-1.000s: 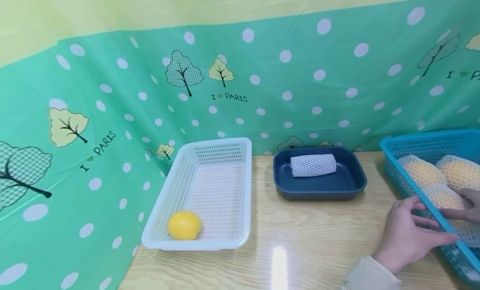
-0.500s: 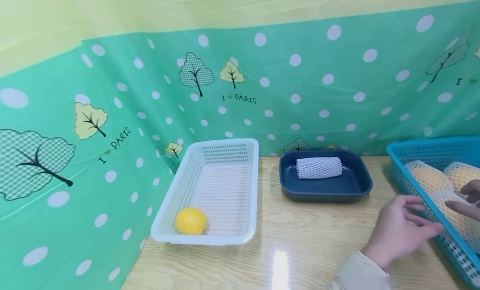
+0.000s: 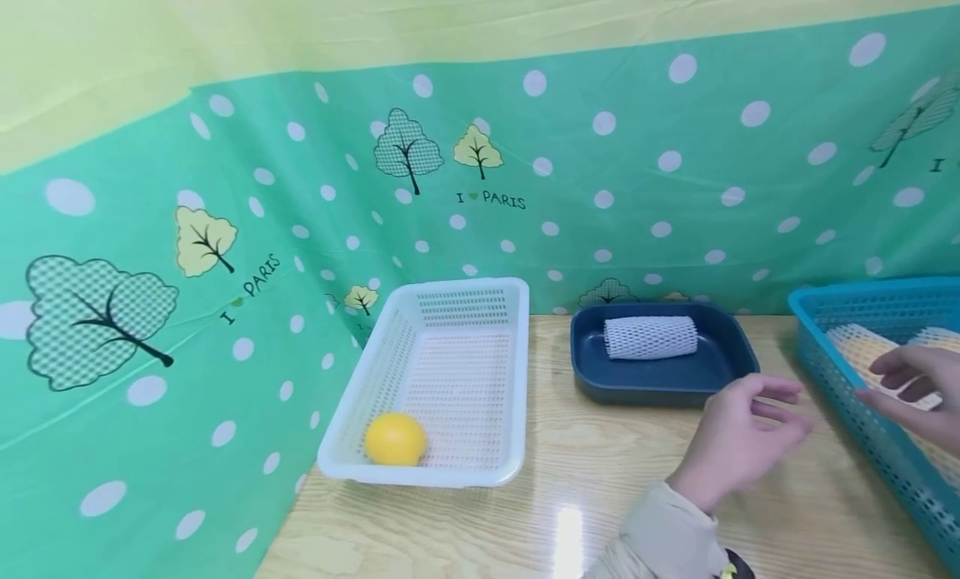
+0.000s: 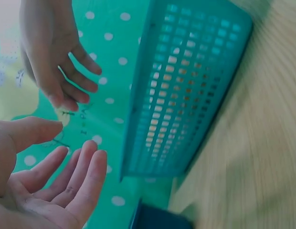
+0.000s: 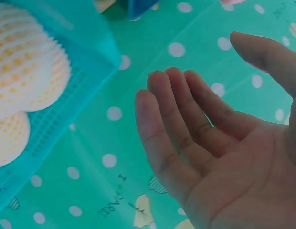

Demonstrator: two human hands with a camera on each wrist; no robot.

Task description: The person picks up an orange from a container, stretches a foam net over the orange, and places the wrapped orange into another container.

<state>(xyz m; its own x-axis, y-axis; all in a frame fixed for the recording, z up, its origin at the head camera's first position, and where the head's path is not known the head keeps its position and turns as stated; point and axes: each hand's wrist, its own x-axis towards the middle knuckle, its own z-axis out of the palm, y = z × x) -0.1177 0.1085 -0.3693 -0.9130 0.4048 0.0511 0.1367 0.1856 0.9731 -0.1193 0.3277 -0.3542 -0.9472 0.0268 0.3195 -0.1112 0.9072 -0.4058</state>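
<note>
My left hand (image 3: pixel 738 437) is over the table between the navy tray (image 3: pixel 660 396) and the blue basket (image 3: pixel 847 387), with nothing in its relaxed fingers. Above the basket's left rim hovers my right hand (image 3: pixel 918 387), its fingers loosely bent. In the right wrist view, that hand's bare palm (image 5: pixel 234 152) shows, holding nothing. Several yellowish round fruits (image 5: pixel 24 57) in white foam nets lie in the blue basket, partly hidden by the right hand in the head view. An empty foam net (image 3: pixel 651 337) lies in the navy tray.
A white basket (image 3: pixel 517 379) stands at the left on the wooden table (image 3: pixel 450 533), with one bare yellow fruit (image 3: pixel 396 439) in its near left corner. A green dotted cloth (image 3: pixel 570 162) hangs behind and along the left side.
My left hand has moved left, away from the blue basket's rim. My right hand has lifted off the netted fruit. The head view has shifted a little to the left.
</note>
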